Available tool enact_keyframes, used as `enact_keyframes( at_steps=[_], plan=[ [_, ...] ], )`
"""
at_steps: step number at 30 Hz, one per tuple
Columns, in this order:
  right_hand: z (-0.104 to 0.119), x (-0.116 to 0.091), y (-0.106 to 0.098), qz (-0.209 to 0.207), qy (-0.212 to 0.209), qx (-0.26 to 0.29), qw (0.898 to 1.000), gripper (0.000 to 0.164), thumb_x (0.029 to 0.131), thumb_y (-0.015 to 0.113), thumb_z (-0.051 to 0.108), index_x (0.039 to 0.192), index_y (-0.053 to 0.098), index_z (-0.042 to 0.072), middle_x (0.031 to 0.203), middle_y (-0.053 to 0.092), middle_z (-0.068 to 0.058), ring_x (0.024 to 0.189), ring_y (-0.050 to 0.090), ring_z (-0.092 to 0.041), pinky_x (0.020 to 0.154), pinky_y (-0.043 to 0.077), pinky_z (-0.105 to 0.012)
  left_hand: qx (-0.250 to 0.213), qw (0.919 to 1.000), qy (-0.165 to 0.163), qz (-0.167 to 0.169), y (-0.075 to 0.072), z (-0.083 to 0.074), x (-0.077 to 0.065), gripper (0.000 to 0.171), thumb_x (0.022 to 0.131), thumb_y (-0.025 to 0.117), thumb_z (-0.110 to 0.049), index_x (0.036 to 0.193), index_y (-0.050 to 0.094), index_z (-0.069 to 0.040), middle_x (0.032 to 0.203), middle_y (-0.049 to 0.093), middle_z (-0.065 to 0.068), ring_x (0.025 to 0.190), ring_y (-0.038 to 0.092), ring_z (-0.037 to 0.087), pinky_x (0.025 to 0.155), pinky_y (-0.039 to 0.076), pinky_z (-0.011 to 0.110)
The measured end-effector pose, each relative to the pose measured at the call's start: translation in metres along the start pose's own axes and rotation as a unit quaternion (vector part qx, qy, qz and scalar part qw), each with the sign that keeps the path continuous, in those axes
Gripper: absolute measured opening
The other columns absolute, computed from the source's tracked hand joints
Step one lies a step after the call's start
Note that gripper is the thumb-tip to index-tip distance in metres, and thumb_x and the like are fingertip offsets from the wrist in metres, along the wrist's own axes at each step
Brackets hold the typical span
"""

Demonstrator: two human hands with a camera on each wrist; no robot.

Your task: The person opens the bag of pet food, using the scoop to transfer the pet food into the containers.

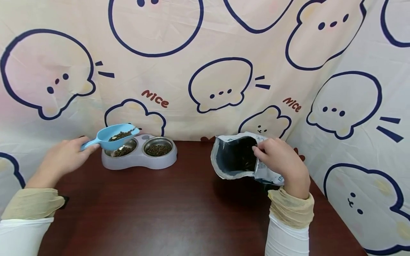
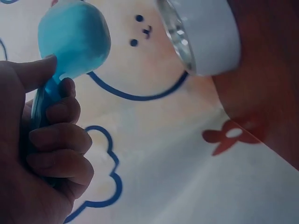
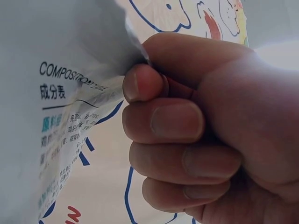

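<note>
My left hand [image 1: 65, 156] grips the handle of a light blue scoop [image 1: 107, 134], its fingers wrapped round it in the left wrist view. Brown kibble [image 1: 121, 135] lies in the scoop, which is held above the left bowl of a grey double pet feeder [image 1: 139, 161]. Both steel bowls contain kibble; the scoop partly covers the left one. On the right, my right hand [image 1: 282, 158] pinches the edge of an opened food bag [image 1: 221, 172] between thumb and curled fingers. The bag's mouth faces me and its inside is dark. Printed composition text shows on the bag [image 3: 60, 107] in the right wrist view.
A dark brown table [image 1: 179, 213] carries the feeder at its back left and the bag at its back right. Cloth [image 1: 221, 121] printed with cartoon faces hangs behind the table and along its right side.
</note>
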State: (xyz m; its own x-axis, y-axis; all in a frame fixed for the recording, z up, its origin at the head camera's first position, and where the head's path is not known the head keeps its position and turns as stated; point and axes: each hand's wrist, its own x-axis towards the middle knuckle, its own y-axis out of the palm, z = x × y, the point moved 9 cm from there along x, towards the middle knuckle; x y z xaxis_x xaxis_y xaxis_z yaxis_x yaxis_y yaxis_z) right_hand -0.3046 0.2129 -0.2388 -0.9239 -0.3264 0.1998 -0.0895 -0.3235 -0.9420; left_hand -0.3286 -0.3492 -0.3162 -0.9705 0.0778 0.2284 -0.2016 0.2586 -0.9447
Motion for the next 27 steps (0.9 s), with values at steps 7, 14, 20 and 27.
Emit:
enact_keyframes(
  at_steps=[7, 14, 20, 27],
  plan=[
    [0.002, 0.001, 0.000, -0.005, -0.007, -0.003, 1.000, 0.039, 0.103, 0.058, 0.018, 0.065, 0.067, 0.013, 0.054, 0.040, 0.000, 0.054, 0.045, -0.017, 0.055, 0.040, -0.031, 0.027, 0.9990, -0.024, 0.026, 0.006, 0.026, 0.002, 0.064, 0.105, 0.049, -0.049, 0.124, 0.057, 0.012, 0.089, 0.063, 0.021, 0.083, 0.059, 0.040, 0.067, 0.049, 0.056],
    [0.004, 0.000, -0.001, -0.007, -0.009, 0.001, 1.000, 0.038, 0.103, 0.059, 0.018, 0.066, 0.067, 0.013, 0.055, 0.041, 0.000, 0.054, 0.045, -0.017, 0.055, 0.039, -0.031, 0.048, 0.9970, -0.031, 0.052, 0.011, 0.031, 0.005, 0.052, 0.105, 0.050, -0.044, 0.106, 0.061, 0.007, 0.073, 0.050, 0.010, 0.076, 0.055, 0.034, 0.064, 0.045, 0.047],
    [0.004, 0.000, -0.002, -0.006, -0.008, -0.005, 1.000, 0.041, 0.103, 0.058, 0.017, 0.062, 0.063, 0.013, 0.055, 0.039, 0.001, 0.054, 0.044, -0.017, 0.055, 0.039, -0.031, 0.068, 0.9932, -0.035, 0.087, 0.013, 0.031, 0.009, 0.041, 0.102, 0.055, -0.039, 0.085, 0.062, -0.003, 0.072, 0.050, 0.011, 0.070, 0.052, 0.031, 0.058, 0.041, 0.042],
    [0.003, -0.001, -0.002, -0.003, -0.005, -0.006, 1.000, 0.042, 0.103, 0.057, 0.018, 0.062, 0.063, 0.013, 0.054, 0.039, 0.001, 0.053, 0.043, -0.016, 0.054, 0.038, -0.031, 0.114, 0.9881, -0.003, 0.103, 0.012, 0.018, 0.022, 0.033, 0.099, 0.056, -0.029, 0.079, 0.060, -0.005, 0.068, 0.048, 0.007, 0.067, 0.049, 0.026, 0.058, 0.037, 0.038]
  ],
)
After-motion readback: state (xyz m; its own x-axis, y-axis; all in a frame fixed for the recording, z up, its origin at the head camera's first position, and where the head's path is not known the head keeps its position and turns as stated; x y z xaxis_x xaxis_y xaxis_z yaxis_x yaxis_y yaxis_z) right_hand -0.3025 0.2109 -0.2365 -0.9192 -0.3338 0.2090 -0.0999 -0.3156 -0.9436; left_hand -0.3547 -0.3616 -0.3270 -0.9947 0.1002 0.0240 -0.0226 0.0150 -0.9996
